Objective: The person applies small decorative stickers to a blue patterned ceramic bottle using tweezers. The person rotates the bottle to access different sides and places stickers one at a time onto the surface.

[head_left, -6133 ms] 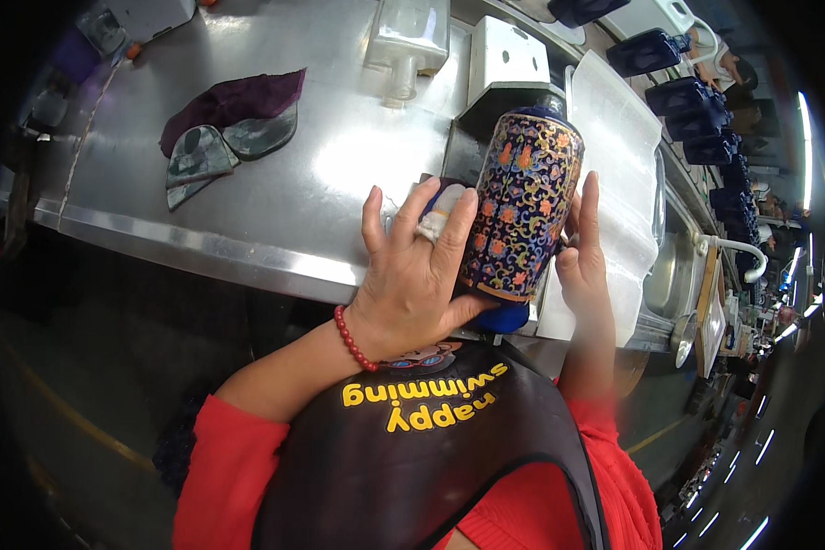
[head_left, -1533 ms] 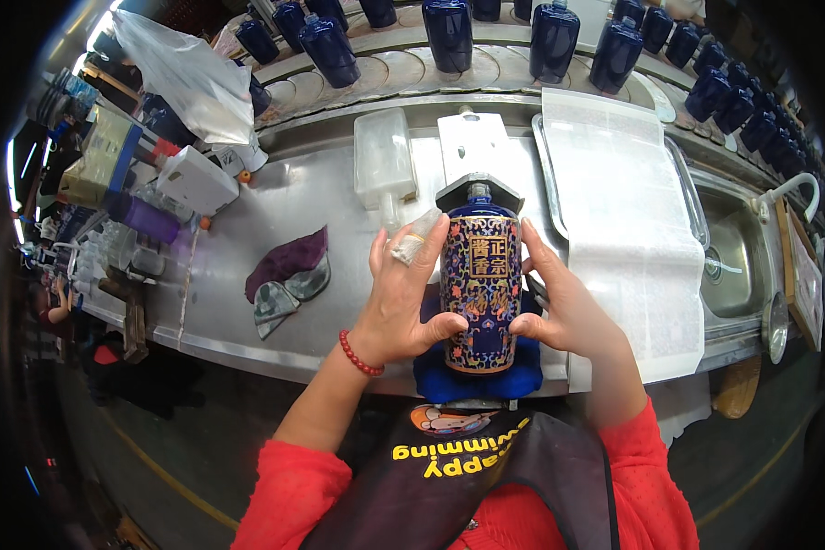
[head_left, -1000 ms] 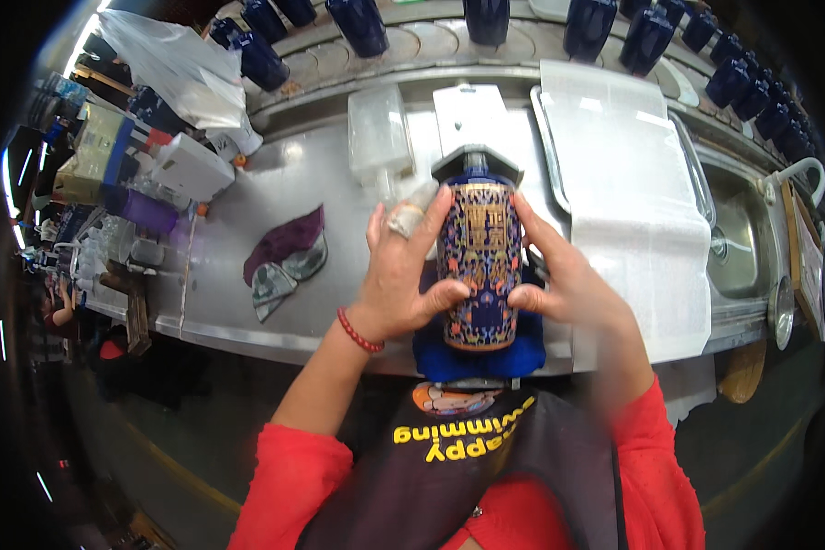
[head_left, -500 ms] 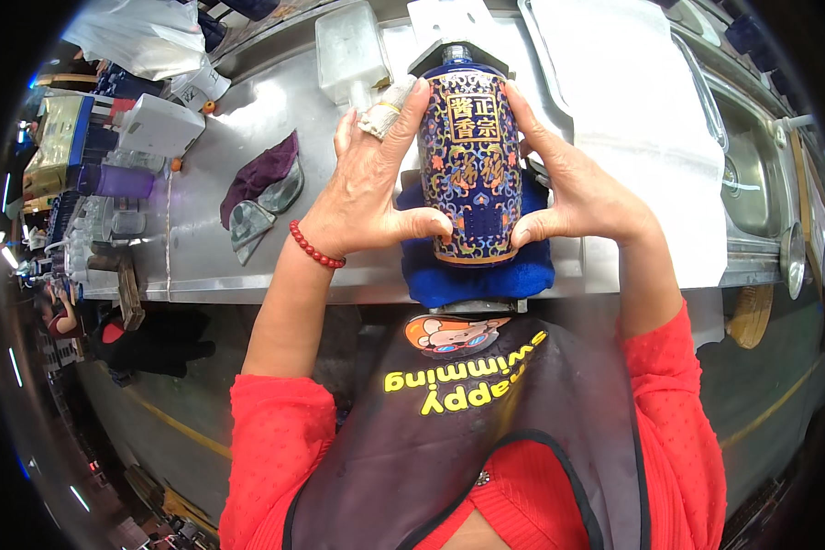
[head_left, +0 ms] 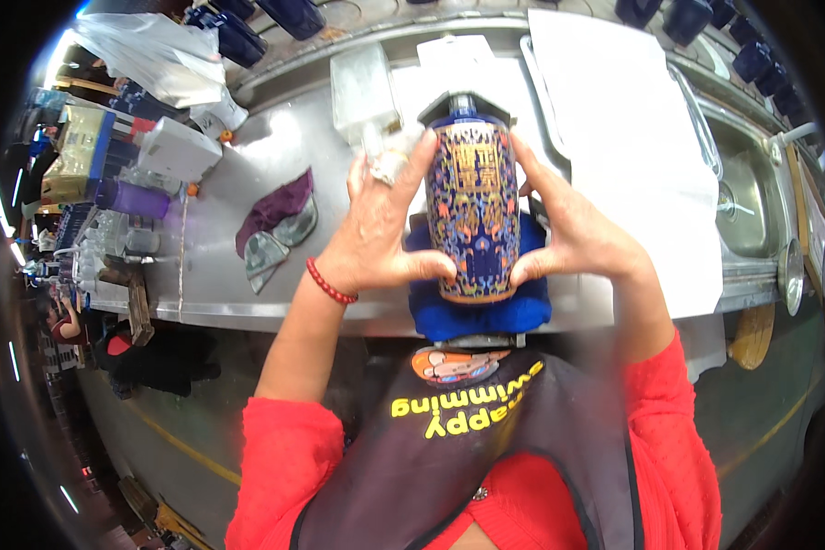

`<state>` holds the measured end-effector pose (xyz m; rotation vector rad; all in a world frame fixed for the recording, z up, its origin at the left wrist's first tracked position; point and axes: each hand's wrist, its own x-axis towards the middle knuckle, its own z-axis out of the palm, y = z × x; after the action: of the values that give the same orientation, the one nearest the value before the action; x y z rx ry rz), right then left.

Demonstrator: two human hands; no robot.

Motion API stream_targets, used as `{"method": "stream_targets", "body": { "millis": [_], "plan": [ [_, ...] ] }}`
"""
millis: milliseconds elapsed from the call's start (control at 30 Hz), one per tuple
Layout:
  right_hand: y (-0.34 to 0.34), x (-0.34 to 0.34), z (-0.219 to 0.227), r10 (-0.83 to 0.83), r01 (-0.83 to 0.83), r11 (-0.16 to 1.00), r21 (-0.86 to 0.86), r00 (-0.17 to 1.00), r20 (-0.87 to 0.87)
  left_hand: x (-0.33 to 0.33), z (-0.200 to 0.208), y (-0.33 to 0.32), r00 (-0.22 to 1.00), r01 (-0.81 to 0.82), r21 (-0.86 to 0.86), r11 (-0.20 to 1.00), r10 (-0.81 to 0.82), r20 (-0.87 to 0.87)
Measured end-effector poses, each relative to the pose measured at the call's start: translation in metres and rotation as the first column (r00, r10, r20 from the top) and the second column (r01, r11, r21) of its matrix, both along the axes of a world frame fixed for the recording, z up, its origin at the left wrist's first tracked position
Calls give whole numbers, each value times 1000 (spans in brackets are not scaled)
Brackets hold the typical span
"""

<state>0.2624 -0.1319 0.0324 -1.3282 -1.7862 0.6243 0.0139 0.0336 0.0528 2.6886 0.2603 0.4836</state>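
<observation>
A dark blue bottle [head_left: 474, 220] with a dense colourful pattern and a gold-framed panel lies on a folded blue cloth [head_left: 481, 316], its neck pointing away from me. My left hand [head_left: 376, 229] clasps its left side, fingertips near the shoulder and thumb low on the front. On the opposite side my right hand [head_left: 573, 225] holds it the same way, thumb near the bottom edge. A dark angular support [head_left: 435, 112] shows behind the neck. A finger of my left hand has a pale wrapping, and red beads circle that wrist.
A clear plastic container [head_left: 362, 87] stands beyond my left hand. Left on the metal counter [head_left: 293, 137] lies a purple and grey cloth [head_left: 280, 225]. White sheeting [head_left: 628, 147] covers the right side, beside a sink [head_left: 747, 215]. Dark blue bottles [head_left: 687, 23] line the far edge.
The whole view has shifted, so the counter, bottle and hands appear lower in the picture. Both hands keep their hold on the bottle, which stays over the blue cloth.
</observation>
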Motion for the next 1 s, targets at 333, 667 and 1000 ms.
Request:
{"method": "stream_targets", "body": {
  "millis": [333,667,1000],
  "plan": [
    [0,-2,13,18,-24,994,-111,999,-49,-1,3,-2,999,9,-41,999,-11,-46],
    [-3,1,4,3,-4,991,-137,1000,-9,-1,4,-2,999,8,-59,998,-12,-52],
    [-1,9,14,5,-6,1000,20,997,73,-1,7,-3,998,6,-80,997,-11,-66]
  ]
}}
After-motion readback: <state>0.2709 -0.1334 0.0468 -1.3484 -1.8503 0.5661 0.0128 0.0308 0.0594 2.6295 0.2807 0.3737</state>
